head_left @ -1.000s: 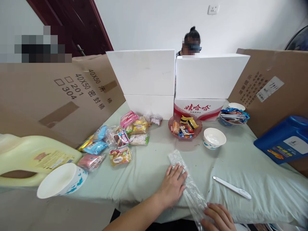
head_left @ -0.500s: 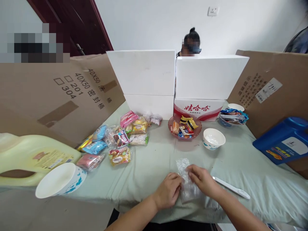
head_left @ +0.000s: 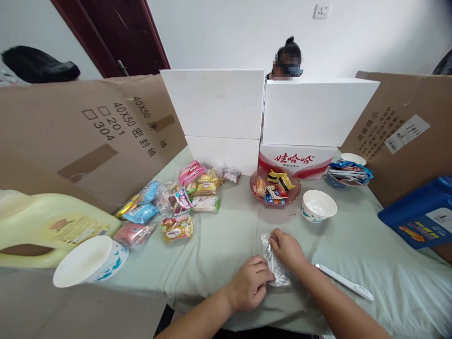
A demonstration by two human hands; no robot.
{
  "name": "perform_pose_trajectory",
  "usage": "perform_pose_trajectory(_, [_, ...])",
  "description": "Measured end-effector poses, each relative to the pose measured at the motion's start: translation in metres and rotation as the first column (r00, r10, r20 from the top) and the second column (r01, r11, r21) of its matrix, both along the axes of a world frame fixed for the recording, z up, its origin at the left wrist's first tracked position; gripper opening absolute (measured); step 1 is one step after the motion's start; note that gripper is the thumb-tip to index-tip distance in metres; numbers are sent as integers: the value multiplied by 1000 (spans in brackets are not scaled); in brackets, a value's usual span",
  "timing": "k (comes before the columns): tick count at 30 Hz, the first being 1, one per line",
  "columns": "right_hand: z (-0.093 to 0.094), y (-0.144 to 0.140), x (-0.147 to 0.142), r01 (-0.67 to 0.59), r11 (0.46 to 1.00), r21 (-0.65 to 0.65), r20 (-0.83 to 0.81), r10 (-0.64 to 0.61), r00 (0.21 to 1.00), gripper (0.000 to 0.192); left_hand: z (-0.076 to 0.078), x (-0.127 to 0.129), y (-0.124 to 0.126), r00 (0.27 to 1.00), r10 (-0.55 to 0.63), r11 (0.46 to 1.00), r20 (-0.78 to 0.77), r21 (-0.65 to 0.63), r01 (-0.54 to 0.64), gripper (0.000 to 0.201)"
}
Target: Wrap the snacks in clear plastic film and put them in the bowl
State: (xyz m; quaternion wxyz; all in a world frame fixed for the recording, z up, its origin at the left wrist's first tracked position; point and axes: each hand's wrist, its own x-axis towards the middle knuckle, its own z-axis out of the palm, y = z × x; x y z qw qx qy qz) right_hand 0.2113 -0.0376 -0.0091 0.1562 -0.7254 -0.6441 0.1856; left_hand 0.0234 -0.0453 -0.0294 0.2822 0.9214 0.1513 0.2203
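Note:
A crinkled clear plastic bag (head_left: 277,269) lies on the cloth-covered table in front of me. My left hand (head_left: 251,281) has its fingers closed on the bag's left edge, low down. Near the top right of the bag, my right hand (head_left: 286,247) pinches the plastic between thumb and fingers. Whether anything is inside the bag I cannot tell. Right of my right forearm rests a white utility knife (head_left: 344,281). Beyond my hands stand a paper bowl with blue print (head_left: 318,206) and a pink glass dish (head_left: 254,188) of wrapped snacks.
Several packaged snacks (head_left: 178,228) are spread at the left. A larger paper bowl (head_left: 116,263) and a yellow jug (head_left: 70,219) stand at the left edge, a blue bottle (head_left: 413,216) at the right. Cardboard (head_left: 70,127) and white boxes (head_left: 226,103) wall the table; a person sits behind.
My right hand has moved up along the bag, and the bag looks narrower, apparently folded over. My left hand now presses lower on it. The view has shifted slightly.

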Motion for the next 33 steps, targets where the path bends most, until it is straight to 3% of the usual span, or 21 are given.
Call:
perform_pose_trajectory(4, [-5, -1, -6, -17, 999, 28, 109, 14, 994, 15, -2, -1, -3, 999, 3, 998, -33, 62, -1, 31])
perform_pose_trajectory(10, [-15, -6, -14, -33, 997, 75, 237, 14, 971, 16, 10, 8, 4, 977, 210, 964, 30, 162, -212, 20])
perform_pose_trajectory(13, [-16, -6, -17, -45, 994, 99, 282, 16, 959, 16, 10, 19, 16, 973, 230, 951, -7, 212, -223, 11])
perform_pose_trajectory(16, [-11, -3, -6, -56, 990, 129, 323, 12, 946, 15, 5, 23, 24, 970, 234, 951, -67, 224, -214, 2])
perform_pose_trajectory(21, [8, -14, 28, 0, 975, 223, 378, -87, 922, 21, 5, 19, 24, 971, 227, 964, -76, 163, -212, 4])
perform_pose_trajectory(23, [13, -33, 27, -135, 951, 278, 354, 29, 935, 23, 6, 18, 24, 975, 213, 970, -63, 138, -202, 6])
perform_pose_trajectory(25, [12, -60, 16, -341, 886, 314, 303, 247, 920, 23, 7, 18, 25, 978, 203, 975, -53, 106, -197, 16])
perform_pose_trajectory(27, [6, -87, 2, -452, 834, 315, 260, 382, 887, 24, 9, 19, 29, 977, 202, 977, -67, 87, -196, 27])
perform_pose_trajectory(30, [-6, -114, -13, -442, 842, 311, 264, 370, 891, 32, 13, 24, 38, 962, 225, 968, -151, 142, -204, 29])
perform_pose_trajectory(33, [-13, -120, -17, -416, 850, 324, 271, 338, 901, 32, 18, 30, 46, 921, 328, 924, -210, 276, -266, 21])
